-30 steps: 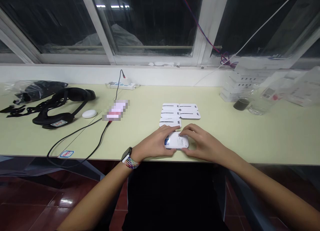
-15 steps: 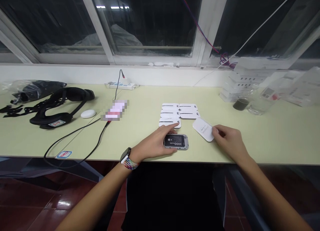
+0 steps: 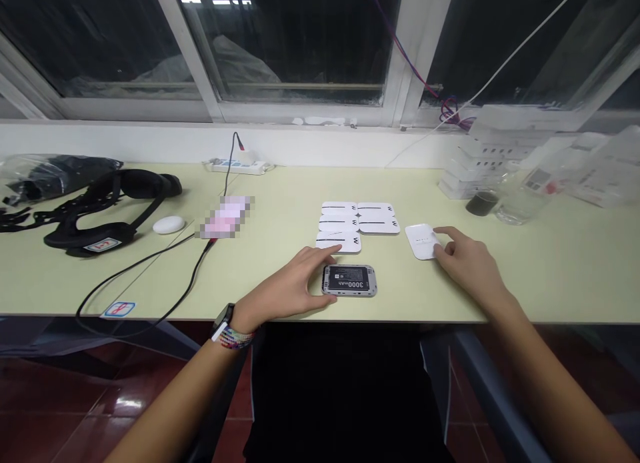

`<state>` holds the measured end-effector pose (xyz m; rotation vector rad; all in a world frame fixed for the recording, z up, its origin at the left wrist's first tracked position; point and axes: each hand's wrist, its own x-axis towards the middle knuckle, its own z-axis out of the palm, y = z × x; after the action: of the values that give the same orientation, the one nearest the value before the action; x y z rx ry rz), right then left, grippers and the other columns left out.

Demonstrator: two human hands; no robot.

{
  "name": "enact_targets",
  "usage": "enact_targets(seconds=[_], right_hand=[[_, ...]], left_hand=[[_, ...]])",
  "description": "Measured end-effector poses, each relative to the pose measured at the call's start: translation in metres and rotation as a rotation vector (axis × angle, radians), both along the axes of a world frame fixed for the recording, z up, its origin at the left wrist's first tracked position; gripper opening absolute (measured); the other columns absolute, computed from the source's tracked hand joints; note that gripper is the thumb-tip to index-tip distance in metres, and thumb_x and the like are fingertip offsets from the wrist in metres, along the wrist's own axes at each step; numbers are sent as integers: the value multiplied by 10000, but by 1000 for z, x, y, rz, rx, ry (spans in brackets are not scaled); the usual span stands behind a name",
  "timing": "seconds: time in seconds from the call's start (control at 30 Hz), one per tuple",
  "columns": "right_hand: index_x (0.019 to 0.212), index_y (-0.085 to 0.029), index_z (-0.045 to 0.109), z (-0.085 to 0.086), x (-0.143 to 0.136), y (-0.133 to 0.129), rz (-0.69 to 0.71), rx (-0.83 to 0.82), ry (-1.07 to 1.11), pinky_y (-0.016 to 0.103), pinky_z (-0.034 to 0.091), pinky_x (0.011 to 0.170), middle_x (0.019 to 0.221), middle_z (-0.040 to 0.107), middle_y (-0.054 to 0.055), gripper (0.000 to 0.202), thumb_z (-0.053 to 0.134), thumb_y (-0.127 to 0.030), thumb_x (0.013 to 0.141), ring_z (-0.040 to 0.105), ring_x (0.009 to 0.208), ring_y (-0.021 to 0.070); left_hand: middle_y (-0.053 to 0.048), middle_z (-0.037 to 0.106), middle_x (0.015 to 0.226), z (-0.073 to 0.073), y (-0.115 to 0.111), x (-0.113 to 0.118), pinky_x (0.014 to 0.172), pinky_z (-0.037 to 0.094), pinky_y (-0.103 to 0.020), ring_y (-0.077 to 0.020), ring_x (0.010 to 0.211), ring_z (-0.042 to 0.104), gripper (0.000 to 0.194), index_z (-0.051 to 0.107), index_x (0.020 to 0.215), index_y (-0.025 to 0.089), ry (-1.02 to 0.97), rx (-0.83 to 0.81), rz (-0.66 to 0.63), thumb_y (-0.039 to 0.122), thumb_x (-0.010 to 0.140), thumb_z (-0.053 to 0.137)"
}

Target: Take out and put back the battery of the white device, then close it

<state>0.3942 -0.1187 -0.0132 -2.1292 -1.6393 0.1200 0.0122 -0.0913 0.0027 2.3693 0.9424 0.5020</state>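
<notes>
A small grey-rimmed device with a black 3000mAh battery (image 3: 349, 278) lies on the table with its inside facing up. At its left end, my left hand (image 3: 295, 284) has thumb and index finger spread apart, one on either side of the device's corner. The index fingertip reaches over the lowest of several white rounded devices (image 3: 327, 241), which are laid out in two columns with black marks. My right hand (image 3: 467, 263) has thumb and fingers at the right edge of a white back cover (image 3: 420, 241), its printed inner face up.
To the left are a black headset (image 3: 90, 216), a white oval case (image 3: 169, 225), a blurred phone (image 3: 225, 217) on a black cable and a power strip (image 3: 240, 166). White boxes (image 3: 500, 149), a dark-bottomed cup (image 3: 481, 203) and clear plastic packaging (image 3: 565, 169) stand at the right.
My right hand has carried the white cover away to the right and farther back. My left hand has slid left, drawing its fingers off the device with the battery.
</notes>
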Motion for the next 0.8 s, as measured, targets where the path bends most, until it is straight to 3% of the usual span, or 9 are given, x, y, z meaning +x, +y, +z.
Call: enact_targets(seconds=[0.1,0.17,0.23,0.33,0.4,0.53,0.8], right_hand=[[1334,-213,682,8,0,6,-18,5,-65,317,351,598,805,743,53,464,628,-362,898,654,737,272],[1197,-212,703,19,-10,9,74,70,-38,324,365,609,765,715,40,334,621,-366,912,630,702,249],[1041,-225,695,30,-32,10,358,111,60,323,392,635,712,672,9,184,577,-321,938,599,649,204],[935,-235,675,41,-79,14,924,-43,98,299,376,636,702,646,-24,138,540,-208,927,563,633,161],[860,-225,627,44,-109,19,1111,-79,66,287,346,622,728,638,-30,114,547,-176,926,541,639,140],[871,-218,587,42,-143,34,1260,-138,34,285,322,614,701,583,-57,45,604,-191,902,502,619,121],[863,-223,553,40,-151,48,1334,-155,-59,301,282,622,704,557,-53,62,602,-222,901,455,622,123]], left_hand=[[-72,644,1463,-1,1,0,1245,440,-540,-331,1456,533,899,378,1683,347,6,-6,21,335,900,819],[-74,641,1479,-3,3,1,1250,434,-543,-337,1467,525,908,384,1680,348,9,-12,33,362,891,832],[-83,620,1519,-5,4,1,1257,424,-549,-345,1483,514,919,384,1679,346,8,-11,41,377,882,841],[-94,605,1545,-7,5,0,1258,419,-554,-352,1481,525,933,377,1682,346,0,-1,52,388,878,849],[-94,588,1573,-8,5,-1,1256,420,-552,-358,1495,514,961,352,1695,356,-6,-10,60,406,878,854],[-85,510,1662,-9,6,-3,1257,420,-538,-375,1537,475,1040,294,1724,390,-13,-44,81,459,862,870],[-98,513,1655,-10,10,-5,1256,420,-549,-380,1534,469,1051,267,1735,382,0,-112,71,472,874,864]])
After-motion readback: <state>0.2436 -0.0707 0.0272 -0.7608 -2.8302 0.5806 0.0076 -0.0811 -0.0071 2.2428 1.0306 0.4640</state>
